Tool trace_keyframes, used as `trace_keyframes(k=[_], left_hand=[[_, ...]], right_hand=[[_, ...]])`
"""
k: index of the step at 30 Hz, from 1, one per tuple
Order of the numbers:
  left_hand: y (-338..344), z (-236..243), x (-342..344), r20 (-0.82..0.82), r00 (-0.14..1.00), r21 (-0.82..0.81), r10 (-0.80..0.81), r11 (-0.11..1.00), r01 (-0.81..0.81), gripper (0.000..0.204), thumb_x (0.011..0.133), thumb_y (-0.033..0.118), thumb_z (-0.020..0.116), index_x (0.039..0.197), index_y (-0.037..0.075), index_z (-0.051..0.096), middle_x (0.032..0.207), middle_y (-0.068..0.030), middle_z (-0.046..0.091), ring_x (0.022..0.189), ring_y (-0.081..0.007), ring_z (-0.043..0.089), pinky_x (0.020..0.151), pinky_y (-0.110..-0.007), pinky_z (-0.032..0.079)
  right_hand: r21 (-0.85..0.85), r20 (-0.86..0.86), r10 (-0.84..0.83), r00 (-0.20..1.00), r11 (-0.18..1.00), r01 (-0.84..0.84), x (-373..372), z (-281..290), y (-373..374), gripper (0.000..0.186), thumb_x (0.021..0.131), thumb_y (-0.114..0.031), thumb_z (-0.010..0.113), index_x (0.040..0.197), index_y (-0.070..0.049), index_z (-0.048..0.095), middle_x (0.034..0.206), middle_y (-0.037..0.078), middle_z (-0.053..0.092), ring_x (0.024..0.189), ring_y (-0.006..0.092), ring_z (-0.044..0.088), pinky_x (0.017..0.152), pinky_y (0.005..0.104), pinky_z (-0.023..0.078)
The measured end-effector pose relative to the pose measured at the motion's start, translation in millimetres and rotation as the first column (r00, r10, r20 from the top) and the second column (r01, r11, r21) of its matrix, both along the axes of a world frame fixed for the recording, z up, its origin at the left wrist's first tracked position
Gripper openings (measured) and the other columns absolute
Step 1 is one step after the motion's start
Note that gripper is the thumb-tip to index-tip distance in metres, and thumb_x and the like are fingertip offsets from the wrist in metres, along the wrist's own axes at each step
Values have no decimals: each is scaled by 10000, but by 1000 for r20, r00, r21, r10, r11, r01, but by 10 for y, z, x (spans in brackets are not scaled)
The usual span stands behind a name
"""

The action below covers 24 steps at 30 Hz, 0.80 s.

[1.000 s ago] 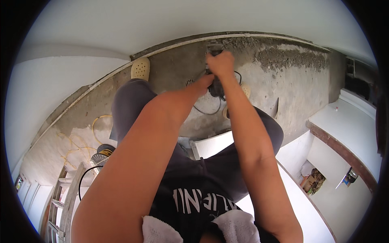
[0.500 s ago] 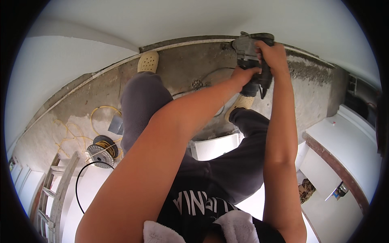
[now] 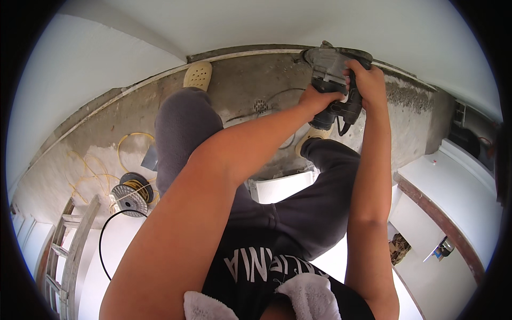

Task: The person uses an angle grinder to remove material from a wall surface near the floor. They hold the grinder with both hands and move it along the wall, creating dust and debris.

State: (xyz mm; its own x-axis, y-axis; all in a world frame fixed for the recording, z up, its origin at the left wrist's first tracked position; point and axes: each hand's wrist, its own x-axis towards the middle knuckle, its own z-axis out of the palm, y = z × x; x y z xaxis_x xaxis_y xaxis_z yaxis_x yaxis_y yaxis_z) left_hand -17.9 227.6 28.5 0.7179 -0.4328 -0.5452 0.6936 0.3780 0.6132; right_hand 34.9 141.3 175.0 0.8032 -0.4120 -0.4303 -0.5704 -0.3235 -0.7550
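Observation:
A grey and black corded rotary hammer [image 3: 329, 66] is held at the foot of the wall, its front end pointing left along the wall's base. My right hand [image 3: 368, 82] is closed round its rear handle. Closed on the black motor housing below is my left hand [image 3: 319, 101], thumb toward the handle. The power cord loops from the bottom of the handle. Whether a bit touches the wall base is too small to tell. A beige clog [image 3: 308, 140] on my foot is partly hidden under the tool.
My other clog [image 3: 198, 76] rests near the wall [image 3: 256, 24]. A floor drain [image 3: 260, 105] and a dark cable lie between my feet. On the left are a cable reel [image 3: 129, 200] with yellow cord and a ladder [image 3: 72, 250]. White cabinets [image 3: 453, 186] stand right; a white box [image 3: 282, 188] is between my legs.
The rotary hammer and both hands have shifted slightly right in the picture, and the view has tilted a little. Both hands keep their hold.

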Motion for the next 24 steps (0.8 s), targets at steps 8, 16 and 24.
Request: trace_keyframes(k=[8,16,24], left_hand=[[229,127,187,2,999,-123,47,991,-47,414,734,177,846,1094,66,676,987,-77,723,847,-174,703,745,-340,567],[170,37,139,0,1000,15,18,1000,-18,543,646,241,895,1125,68,705,1052,-65,736,944,-186,697,828,-331,543],[207,-263,65,-88,996,-95,-12,995,3,422,749,245,852,1090,57,688,1022,-68,728,893,-165,705,793,-335,561]], right_hand=[[-26,-31,76,997,997,-77,296,-111,134,238,803,-181,698,809,57,685,729,112,675,593,172,616,525,318,502],[-16,-80,50,996,999,-52,279,-92,128,269,809,-208,697,793,61,693,735,129,691,577,169,620,524,317,499],[-296,-219,192,957,921,-252,294,-281,334,471,805,-410,629,650,29,703,551,96,640,535,201,636,551,357,513]])
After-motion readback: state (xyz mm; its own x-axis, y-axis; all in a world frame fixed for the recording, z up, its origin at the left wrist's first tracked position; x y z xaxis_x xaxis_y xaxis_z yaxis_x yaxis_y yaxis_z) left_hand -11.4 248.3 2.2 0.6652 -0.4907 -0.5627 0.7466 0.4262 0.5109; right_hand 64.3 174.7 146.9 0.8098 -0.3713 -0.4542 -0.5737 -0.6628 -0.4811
